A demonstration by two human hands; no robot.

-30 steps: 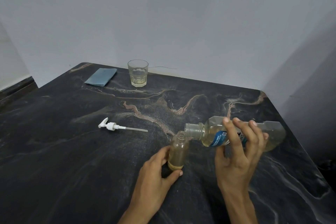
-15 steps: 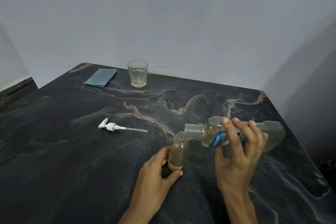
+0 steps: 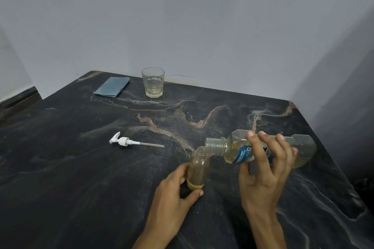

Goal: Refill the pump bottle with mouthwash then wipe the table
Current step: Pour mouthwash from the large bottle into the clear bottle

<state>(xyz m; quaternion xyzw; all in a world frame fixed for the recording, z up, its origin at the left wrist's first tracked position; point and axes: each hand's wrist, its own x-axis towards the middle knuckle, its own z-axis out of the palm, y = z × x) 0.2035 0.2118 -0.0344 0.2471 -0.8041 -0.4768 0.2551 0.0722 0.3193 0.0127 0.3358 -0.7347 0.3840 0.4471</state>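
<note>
The left hand (image 3: pixel 174 190) is gripping the upright pump bottle (image 3: pixel 198 170); at its three o'clock, the right hand (image 3: pixel 263 172) is clasping the tipped mouthwash bottle (image 3: pixel 234 149), neck meeting its mouth.

Plain home corner: dark marble table (image 3: pixel 81 168), bare painted walls (image 3: pixel 182 16), drinking glass (image 3: pixel 153 82).

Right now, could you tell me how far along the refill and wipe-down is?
Done: the pump head is off, lying on the table. In hand: the left hand steadies the small bottle while the right hand tips the mouthwash bottle into it; only its bottom is filled. Left: refit pump, wipe with the blue cloth.
</note>
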